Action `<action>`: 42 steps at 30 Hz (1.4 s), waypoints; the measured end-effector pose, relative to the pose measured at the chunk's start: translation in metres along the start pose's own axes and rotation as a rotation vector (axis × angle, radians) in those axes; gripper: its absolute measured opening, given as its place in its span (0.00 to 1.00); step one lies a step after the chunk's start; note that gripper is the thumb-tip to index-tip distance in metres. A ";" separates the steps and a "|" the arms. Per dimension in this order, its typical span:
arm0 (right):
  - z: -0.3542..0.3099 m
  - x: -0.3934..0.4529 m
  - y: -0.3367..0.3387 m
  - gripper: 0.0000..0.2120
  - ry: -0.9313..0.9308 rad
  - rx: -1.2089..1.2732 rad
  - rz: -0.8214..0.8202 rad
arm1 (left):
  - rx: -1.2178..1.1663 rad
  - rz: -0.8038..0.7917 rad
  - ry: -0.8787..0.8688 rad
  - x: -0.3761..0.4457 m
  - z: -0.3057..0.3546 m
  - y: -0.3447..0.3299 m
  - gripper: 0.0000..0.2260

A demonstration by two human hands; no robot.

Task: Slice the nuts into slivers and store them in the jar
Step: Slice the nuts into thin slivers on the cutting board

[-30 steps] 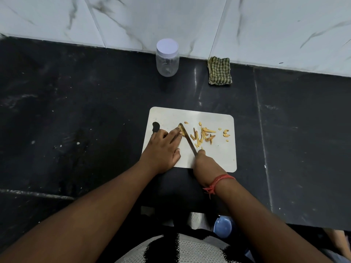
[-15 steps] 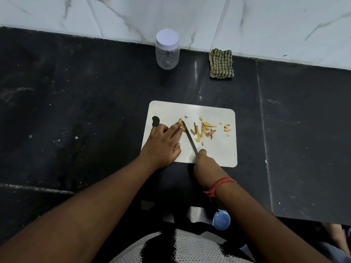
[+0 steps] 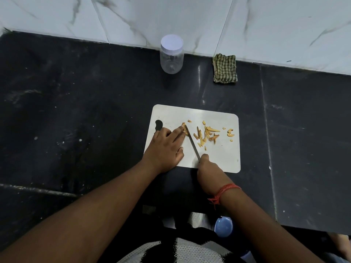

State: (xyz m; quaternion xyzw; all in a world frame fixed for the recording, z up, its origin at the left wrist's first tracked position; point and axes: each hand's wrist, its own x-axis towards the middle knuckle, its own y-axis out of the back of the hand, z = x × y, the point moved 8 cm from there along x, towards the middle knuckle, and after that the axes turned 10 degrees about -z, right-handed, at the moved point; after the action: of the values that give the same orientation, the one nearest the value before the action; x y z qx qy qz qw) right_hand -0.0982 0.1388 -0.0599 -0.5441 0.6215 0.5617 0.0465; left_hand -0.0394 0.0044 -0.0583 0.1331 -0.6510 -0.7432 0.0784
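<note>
On a white board [image 3: 218,156] atop the dark tabletop [image 3: 95,111]: left hand [image 3: 165,147], fingers straight, pressing a nut [image 3: 183,127] near the board's centre; right hand [image 3: 207,168] gripping a knife [image 3: 191,142], blade running from near right to far left, tip beside the nut. Slivers [image 3: 207,134] scattered right of the blade. Lidded jar [image 3: 171,54] upright by the wall, well apart.

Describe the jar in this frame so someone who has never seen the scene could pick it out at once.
Start at the white marble wall behind the black counter. The jar stands upright at its foot, straight beyond the white cutting board. It is clear plastic with a pale round lid on, unlike the flat green checked cloth to its right.
</note>
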 end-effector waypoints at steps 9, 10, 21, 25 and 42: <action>0.000 -0.001 -0.001 0.05 0.020 0.020 0.035 | 0.006 0.018 -0.003 0.001 -0.001 0.004 0.25; 0.000 -0.001 -0.001 0.05 0.018 0.020 0.039 | 0.001 0.019 -0.002 0.002 -0.001 0.005 0.25; 0.004 -0.005 -0.007 0.06 -0.007 0.020 0.040 | -0.007 0.007 0.000 0.001 -0.003 0.001 0.25; 0.006 -0.007 -0.009 0.06 -0.020 0.021 0.041 | -0.007 0.025 -0.007 -0.001 -0.002 0.001 0.24; -0.005 0.002 0.003 0.11 -0.037 -0.004 0.025 | -0.025 0.030 -0.011 0.000 -0.002 0.000 0.24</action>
State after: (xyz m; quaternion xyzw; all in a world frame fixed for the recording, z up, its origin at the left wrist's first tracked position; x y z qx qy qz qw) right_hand -0.0979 0.1333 -0.0573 -0.5258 0.6263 0.5734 0.0498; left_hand -0.0387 0.0026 -0.0589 0.1183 -0.6438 -0.7509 0.0879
